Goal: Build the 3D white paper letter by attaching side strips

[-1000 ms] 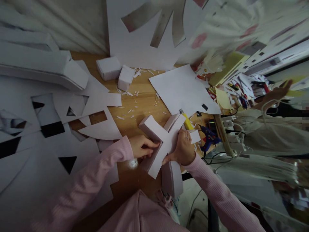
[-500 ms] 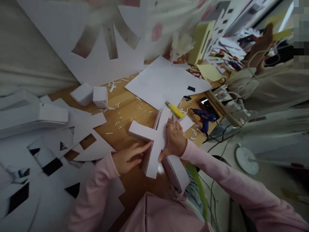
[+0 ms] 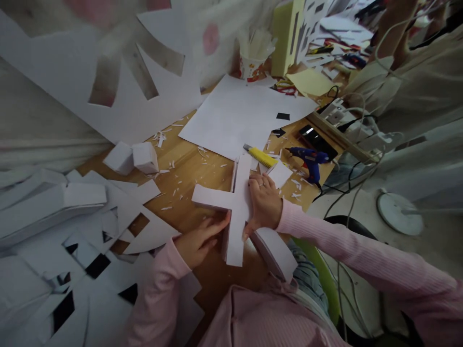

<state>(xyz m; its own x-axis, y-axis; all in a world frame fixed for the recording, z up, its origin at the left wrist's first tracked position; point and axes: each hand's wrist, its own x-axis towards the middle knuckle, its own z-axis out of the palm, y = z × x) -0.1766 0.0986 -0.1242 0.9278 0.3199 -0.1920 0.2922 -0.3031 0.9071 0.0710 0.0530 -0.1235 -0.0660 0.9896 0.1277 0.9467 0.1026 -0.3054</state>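
Observation:
A white foam-board shape with crossing arms (image 3: pixel 238 217) lies on the wooden desk in front of me, its raised side edges showing. My left hand (image 3: pixel 198 241) touches its left inner corner with an outstretched index finger, the other fingers loosely bent. Against its right side, my right hand (image 3: pixel 266 202) grips it, with fingers near the top and thumb lower down. Part of the shape is hidden under this hand. A curved white foam-board part (image 3: pixel 277 253) extends below my right wrist. Just beyond the shape lies a yellow utility knife (image 3: pixel 261 156), its tip pointing left.
A blue glue gun (image 3: pixel 309 159) and a phone (image 3: pixel 318 142) lie to the right, by a power strip (image 3: pixel 361 127). White board sheet (image 3: pixel 231 115) covers the desk's back. Two white boxes (image 3: pixel 144 158) and cut board scraps (image 3: pixel 144 231) are at left. Another person's arm (image 3: pixel 398 29) shows top right.
The camera view has shifted and turned slightly. My left index finger stays at the inner corner, with the other fingers drawn in closer. My right hand keeps its grip on the foam-board shape.

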